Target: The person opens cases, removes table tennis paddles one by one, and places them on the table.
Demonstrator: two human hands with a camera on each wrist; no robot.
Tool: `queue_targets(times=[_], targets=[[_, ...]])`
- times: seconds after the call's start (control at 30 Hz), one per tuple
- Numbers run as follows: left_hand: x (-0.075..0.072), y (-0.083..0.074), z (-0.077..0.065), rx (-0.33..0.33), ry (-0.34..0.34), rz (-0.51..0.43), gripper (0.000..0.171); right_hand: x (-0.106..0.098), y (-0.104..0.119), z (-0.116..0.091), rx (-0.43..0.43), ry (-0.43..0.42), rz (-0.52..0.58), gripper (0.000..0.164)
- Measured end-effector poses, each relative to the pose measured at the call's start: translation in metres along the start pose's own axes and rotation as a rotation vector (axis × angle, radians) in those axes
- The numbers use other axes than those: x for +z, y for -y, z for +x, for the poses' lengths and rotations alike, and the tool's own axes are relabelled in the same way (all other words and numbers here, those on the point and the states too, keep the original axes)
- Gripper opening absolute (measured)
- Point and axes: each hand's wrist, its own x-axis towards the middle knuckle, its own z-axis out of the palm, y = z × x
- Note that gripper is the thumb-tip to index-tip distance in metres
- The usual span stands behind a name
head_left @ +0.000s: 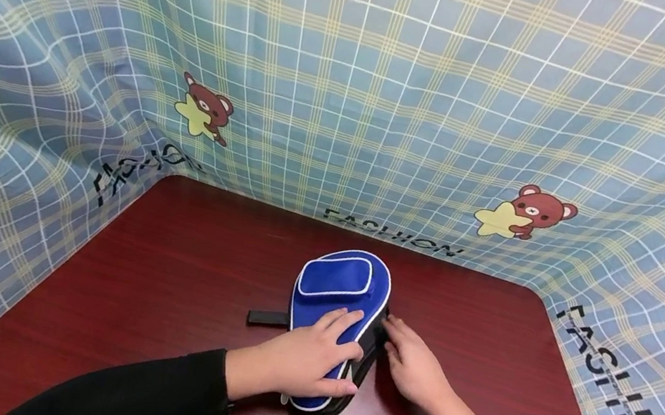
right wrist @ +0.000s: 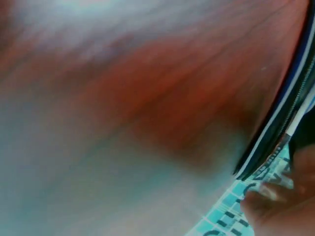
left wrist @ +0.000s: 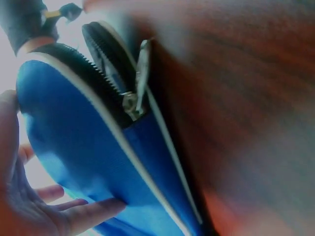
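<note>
A blue paddle-shaped zippered case point(head_left: 328, 278) with white piping and a front pocket lies on the table, narrow end toward me. My left hand point(head_left: 305, 359) rests on its lower half, fingers spread across the blue face and thumb over the right edge. The zip is undone around the narrow end, showing a dark gap; a metal zipper pull point(left wrist: 142, 73) hangs there in the left wrist view. My right hand point(head_left: 415, 362) is at the case's right side, fingertips at the black zippered edge. I cannot tell what those fingertips hold.
A black strap point(head_left: 267, 318) sticks out from the case's left side onto the dark red wooden table point(head_left: 182, 249). Plaid cloth point(head_left: 345, 130) with bear prints and lettering hangs behind the table and along both sides.
</note>
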Motion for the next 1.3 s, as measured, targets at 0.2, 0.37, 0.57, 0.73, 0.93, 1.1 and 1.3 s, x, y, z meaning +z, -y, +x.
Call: queue_targets(times=[0.2, 0.37, 0.57, 0.73, 0.93, 1.1, 1.3], targets=[[-0.018, 0.003, -0.013, -0.024, -0.060, 0.003, 0.033, -0.003, 0.002, -0.003, -0.054, 0.143, -0.074, 0.035], [-0.039, 0.005, -0.026, -0.156, -0.183, -0.028, 0.016, -0.006, -0.003, -0.002, -0.077, 0.188, -0.111, 0.039], [-0.060, 0.014, -0.038, -0.295, -0.304, -0.012, 0.052, -0.013, -0.007, 0.000, -0.084, 0.246, -0.128, 0.039], [-0.069, 0.032, -0.048, -0.442, -0.290, 0.008, 0.070, -0.012, -0.009, -0.001, -0.074, 0.253, -0.118, 0.040], [-0.070, 0.060, -0.066, -0.584, -0.174, 0.129, 0.054, -0.009, -0.010, -0.003, -0.038, 0.274, -0.121, 0.048], [-0.063, 0.072, -0.081, -0.700, 0.026, 0.171, 0.057, -0.009, -0.010, -0.001, -0.051, 0.274, -0.111, 0.049], [-0.053, 0.085, -0.084, -0.709, 0.146, 0.163, 0.064, -0.006, -0.010, -0.002, -0.071, 0.253, -0.124, 0.050]])
